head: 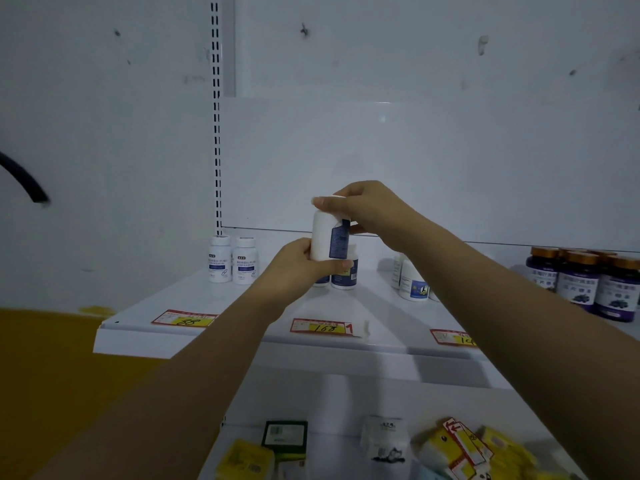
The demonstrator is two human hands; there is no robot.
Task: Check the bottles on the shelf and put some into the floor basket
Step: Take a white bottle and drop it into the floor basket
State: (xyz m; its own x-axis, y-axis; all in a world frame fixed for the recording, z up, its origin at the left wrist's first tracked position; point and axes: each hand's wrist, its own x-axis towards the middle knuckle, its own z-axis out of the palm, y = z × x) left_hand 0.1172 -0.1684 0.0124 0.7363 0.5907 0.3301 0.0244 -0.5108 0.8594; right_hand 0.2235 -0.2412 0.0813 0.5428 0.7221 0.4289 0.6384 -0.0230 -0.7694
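Note:
I hold a white bottle [325,237] with a dark blue label upright above the white shelf [194,306]. My left hand [304,268] grips its base from the left. My right hand [367,211] closes over its cap from the right. Right behind it on the shelf stand two similar blue-labelled bottles [346,271], partly hidden by my left hand. Two white bottles [233,259] stand at the shelf's back left. No floor basket is in view.
More white bottles [410,277] stand behind my right forearm, and purple bottles with gold caps [588,282] crowd the far right. Price tags [322,328] line the shelf's front edge. A lower shelf holds yellow and white packets [460,448]. Orange floor [52,375] lies to the left.

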